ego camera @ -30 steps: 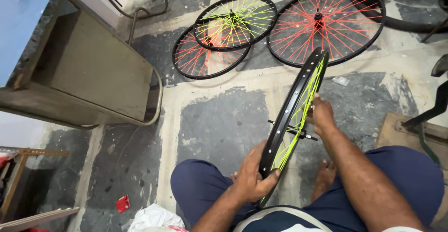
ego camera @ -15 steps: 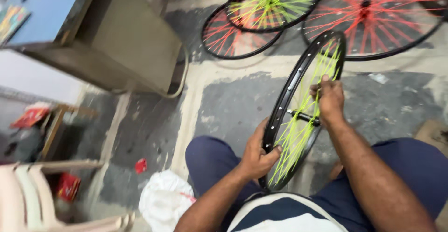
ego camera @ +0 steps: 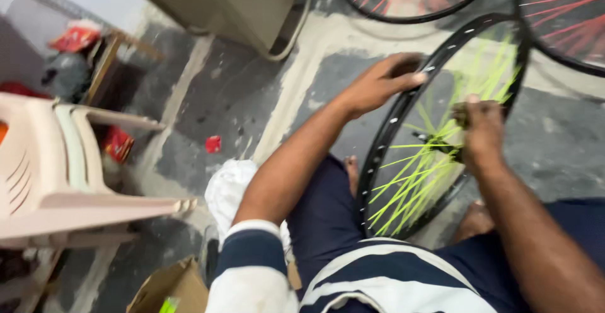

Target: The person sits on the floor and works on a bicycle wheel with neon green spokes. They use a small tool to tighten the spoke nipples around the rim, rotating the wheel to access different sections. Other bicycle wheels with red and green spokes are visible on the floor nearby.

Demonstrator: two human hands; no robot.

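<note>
Black rim [ego camera: 403, 108] with lime-green spokes [ego camera: 419, 174]; red-spoked wheels [ego camera: 567, 23] behind.

Upright black wheel [ego camera: 403, 162], neon-green spokes.

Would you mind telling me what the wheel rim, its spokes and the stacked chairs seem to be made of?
Rim: probably metal with a glossy black finish; it shows bright highlights and a row of small eyelets. Spokes: thin rods in neon yellow-green, likely coated or sleeved metal; blur leaves this open. Chairs: moulded plastic, matte beige, with slotted backs and thick one-piece legs.
</note>
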